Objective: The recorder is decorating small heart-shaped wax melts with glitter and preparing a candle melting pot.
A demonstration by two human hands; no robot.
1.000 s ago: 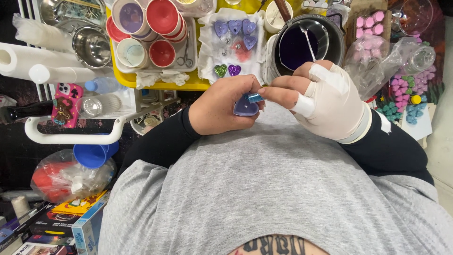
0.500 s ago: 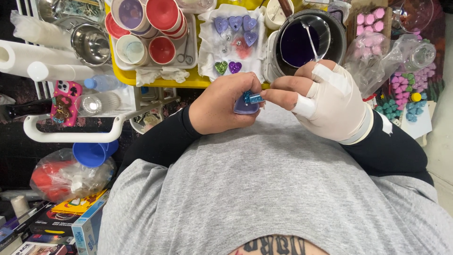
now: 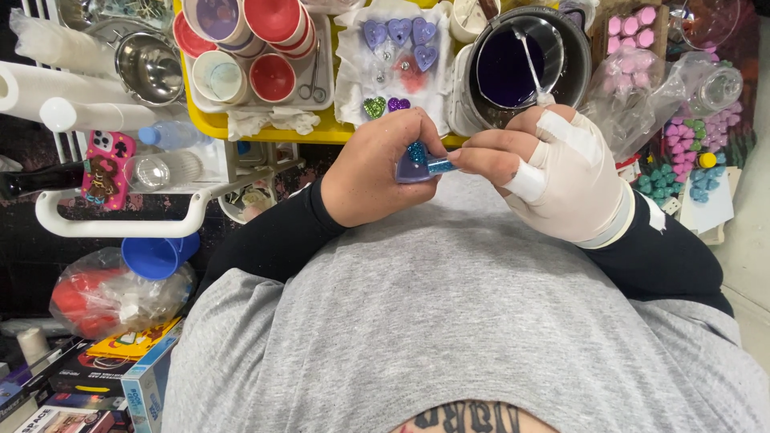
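My left hand (image 3: pixel 373 172) grips a small purple heart-shaped wax piece (image 3: pixel 412 169) in front of my grey shirt. Blue glitter (image 3: pixel 416 151) lies on the heart's top. My right hand (image 3: pixel 553 172), wrapped in a beige bandage glove, pinches a small tube of blue glitter (image 3: pixel 440 165) with its tip over the heart. Just beyond both hands stands a metal pot (image 3: pixel 513 68) of dark purple liquid with a stirrer in it.
A yellow tray (image 3: pixel 210 124) holds red and white cups (image 3: pixel 273 76), scissors and a white cloth (image 3: pixel 353 88) with several heart pieces (image 3: pixel 399 32). Pink (image 3: pixel 630 36) and green (image 3: pixel 664 186) wax pieces lie at right. A phone (image 3: pixel 103 170), bottles and a white rail (image 3: pixel 120 227) are at left.
Blue glitter has appeared on the purple heart. Both hands have shifted slightly up and the tube has tilted over the heart.
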